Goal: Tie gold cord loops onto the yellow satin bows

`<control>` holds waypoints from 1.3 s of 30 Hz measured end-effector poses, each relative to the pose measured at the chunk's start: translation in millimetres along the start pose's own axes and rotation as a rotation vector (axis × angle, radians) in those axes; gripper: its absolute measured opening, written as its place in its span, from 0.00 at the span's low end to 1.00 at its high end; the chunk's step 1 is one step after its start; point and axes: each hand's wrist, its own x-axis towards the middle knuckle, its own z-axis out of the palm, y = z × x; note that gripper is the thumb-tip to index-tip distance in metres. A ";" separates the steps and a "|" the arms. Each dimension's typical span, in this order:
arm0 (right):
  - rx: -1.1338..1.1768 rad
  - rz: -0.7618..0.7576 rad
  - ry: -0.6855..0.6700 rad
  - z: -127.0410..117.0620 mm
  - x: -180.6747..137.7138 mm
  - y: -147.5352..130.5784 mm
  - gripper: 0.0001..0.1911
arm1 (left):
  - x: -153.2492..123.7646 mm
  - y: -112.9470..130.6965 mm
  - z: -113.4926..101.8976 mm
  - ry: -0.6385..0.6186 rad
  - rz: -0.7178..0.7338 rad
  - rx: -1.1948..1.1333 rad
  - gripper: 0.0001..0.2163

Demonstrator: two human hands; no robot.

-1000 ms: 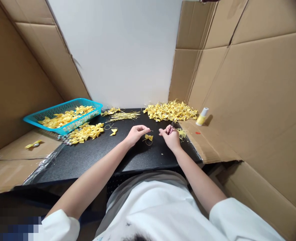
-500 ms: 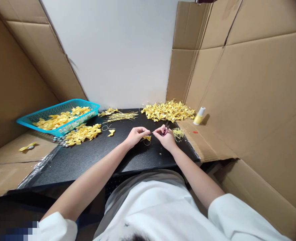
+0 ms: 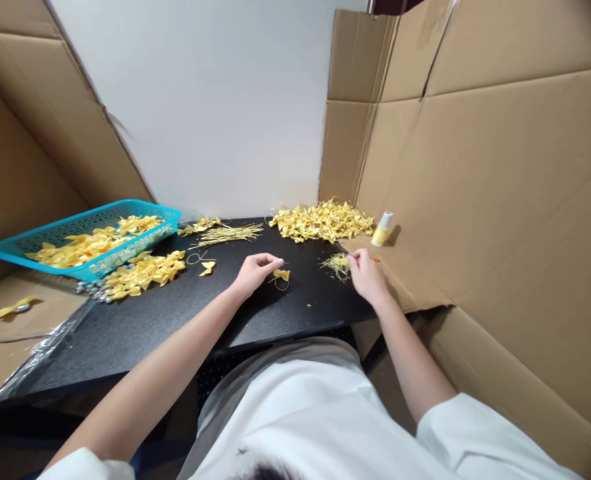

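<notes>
My left hand (image 3: 256, 275) is closed, thumb and forefinger pinched together over the black tabletop. Just below those fingertips is a small yellow ribbon bow (image 3: 282, 274) with a thin loop of cord under it; it appears held by its cord, though the pinch point is too small to see well. My right hand (image 3: 369, 275) is at the table's right side, beside a heap of short yellow thread clippings (image 3: 337, 266). Its fingers are closed round small dark scissors, mostly hidden, with only a dark tip showing past the fingers.
A turquoise basket (image 3: 83, 270) of yellow bows stands at left, with more bows (image 3: 145, 272) before it. Yellow cords (image 3: 229, 234) lie at the back, near a large bow pile (image 3: 323, 221). A yellow thread spool (image 3: 382, 229) stands right. Cardboard walls (image 3: 500, 200) flank the table.
My right hand has parted from the left and moved right, to the thread clippings. The left hand stays pinched by the bow. The view has shifted slightly to the right.
</notes>
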 end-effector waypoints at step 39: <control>0.492 -0.050 0.212 -17.7 21.2 20.3 0.15 | 1.9 3.0 3.0 0.055 0.025 -0.078 0.19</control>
